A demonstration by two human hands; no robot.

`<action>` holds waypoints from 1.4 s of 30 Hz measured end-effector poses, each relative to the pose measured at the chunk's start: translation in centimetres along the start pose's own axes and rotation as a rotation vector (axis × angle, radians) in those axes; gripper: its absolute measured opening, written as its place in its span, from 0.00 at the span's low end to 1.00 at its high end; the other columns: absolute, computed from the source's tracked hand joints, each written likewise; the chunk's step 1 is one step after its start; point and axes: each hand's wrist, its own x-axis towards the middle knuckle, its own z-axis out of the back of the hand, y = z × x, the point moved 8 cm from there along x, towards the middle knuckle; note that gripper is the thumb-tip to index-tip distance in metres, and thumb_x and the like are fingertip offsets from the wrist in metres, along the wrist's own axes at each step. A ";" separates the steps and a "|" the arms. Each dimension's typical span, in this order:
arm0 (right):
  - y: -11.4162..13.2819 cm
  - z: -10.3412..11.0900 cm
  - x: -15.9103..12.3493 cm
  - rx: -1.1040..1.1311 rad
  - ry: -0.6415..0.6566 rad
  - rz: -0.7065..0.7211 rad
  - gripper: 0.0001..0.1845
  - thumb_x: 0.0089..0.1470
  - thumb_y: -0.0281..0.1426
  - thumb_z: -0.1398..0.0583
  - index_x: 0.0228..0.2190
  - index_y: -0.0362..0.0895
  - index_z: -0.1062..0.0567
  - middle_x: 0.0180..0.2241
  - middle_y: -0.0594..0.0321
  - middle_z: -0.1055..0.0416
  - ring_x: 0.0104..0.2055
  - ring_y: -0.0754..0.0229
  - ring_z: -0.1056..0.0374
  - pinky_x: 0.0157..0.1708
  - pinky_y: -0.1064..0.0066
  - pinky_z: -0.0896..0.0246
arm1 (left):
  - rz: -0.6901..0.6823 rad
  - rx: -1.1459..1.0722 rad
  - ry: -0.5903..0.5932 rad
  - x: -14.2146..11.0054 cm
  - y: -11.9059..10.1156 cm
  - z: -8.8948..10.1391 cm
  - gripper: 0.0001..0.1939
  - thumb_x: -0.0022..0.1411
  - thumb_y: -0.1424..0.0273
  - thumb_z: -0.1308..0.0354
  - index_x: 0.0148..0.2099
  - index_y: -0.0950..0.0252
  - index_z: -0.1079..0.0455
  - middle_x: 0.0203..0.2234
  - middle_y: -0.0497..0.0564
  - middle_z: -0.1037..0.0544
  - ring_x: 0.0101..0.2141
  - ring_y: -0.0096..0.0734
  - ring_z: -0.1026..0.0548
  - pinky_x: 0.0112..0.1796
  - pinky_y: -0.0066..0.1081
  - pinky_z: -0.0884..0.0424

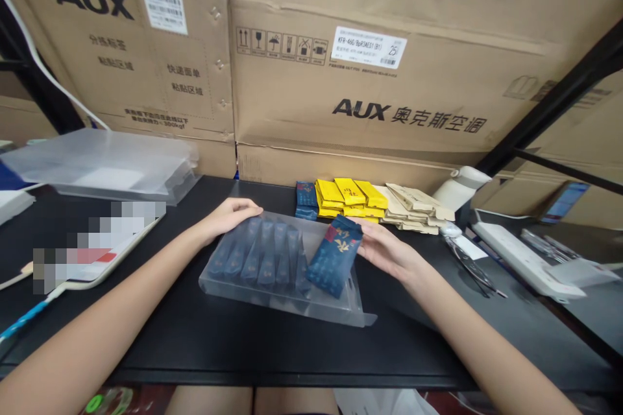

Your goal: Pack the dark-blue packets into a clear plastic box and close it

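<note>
One packet [335,258] is pinched in your right hand [385,250], your left hand [234,214] clasping the case [287,305]; likely mid-loading, it needs aligning beside the row [265,254].

Navy-blue, gold-lettered flat sachet [335,258]: I hold it tilted, just right of centre.
Translucent, shallow plastic box [287,306]: mid-frame, row of matching blue sachets [267,253] inside.

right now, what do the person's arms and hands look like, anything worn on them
The left hand and right hand are ungloved. The left forearm and right forearm are slim, bare, with no sleeve, watch or bracelet showing. Neither hand shows fully, so rings can't be ruled out.
</note>
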 end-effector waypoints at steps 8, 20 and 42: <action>-0.6 0.5 0.4 -0.045 -0.087 0.018 0.13 0.39 0.31 0.29 0.32 0.45 0.19 0.34 0.62 0.21 0.35 0.63 0.25 0.41 0.73 0.31 | 0.008 -0.004 0.001 0.1 0.3 0.0 0.18 0.52 0.53 0.40 0.32 0.64 0.25 0.27 0.48 0.23 0.31 0.34 0.27 0.35 0.29 0.35; -0.2 -1.1 -1.1 -0.403 -0.173 0.185 0.15 0.38 0.35 0.28 0.31 0.42 0.20 0.27 0.61 0.23 0.25 0.66 0.32 0.21 0.77 0.41 | 0.006 -0.010 -0.001 0.0 0.2 -0.1 0.18 0.52 0.53 0.40 0.32 0.64 0.25 0.27 0.48 0.23 0.31 0.33 0.27 0.36 0.29 0.35; -0.6 1.7 0.6 0.162 -0.233 -0.060 0.05 0.54 0.26 0.40 0.29 0.44 0.23 0.27 0.63 0.22 0.26 0.64 0.27 0.29 0.76 0.30 | 0.067 -0.067 -0.137 -0.1 0.7 0.9 0.17 0.47 0.54 0.36 0.30 0.64 0.23 0.26 0.48 0.22 0.30 0.32 0.26 0.35 0.29 0.34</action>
